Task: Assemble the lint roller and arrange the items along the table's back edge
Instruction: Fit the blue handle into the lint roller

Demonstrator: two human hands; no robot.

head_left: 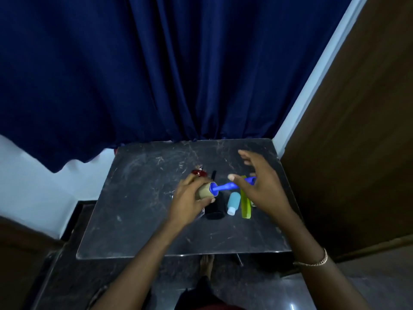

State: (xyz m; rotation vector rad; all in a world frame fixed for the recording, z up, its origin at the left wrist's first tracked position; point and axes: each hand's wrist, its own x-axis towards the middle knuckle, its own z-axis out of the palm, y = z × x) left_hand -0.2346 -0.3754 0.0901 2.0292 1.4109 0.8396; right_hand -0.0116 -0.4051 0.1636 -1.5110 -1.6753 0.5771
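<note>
My left hand (190, 201) grips a tan lint roll (204, 190) above the middle of the dark marble table (138, 198). A blue handle (225, 186) sticks into the roll's open end and points right. My right hand (259, 186) hovers over the handle's far end with fingers spread; whether it touches the handle is unclear. Below the hands lie a light blue bottle (233, 202) with a white cap, a yellow-green comb (245, 205) and a black cylinder (214, 210). A red object (199, 172) and a thin black item (213, 174) lie behind my left hand.
A dark blue curtain (156, 74) hangs behind the table's back edge. A brown wooden panel (357, 130) stands close on the right. A white wall is at the left, and a bare foot (206, 265) shows below the table's front edge.
</note>
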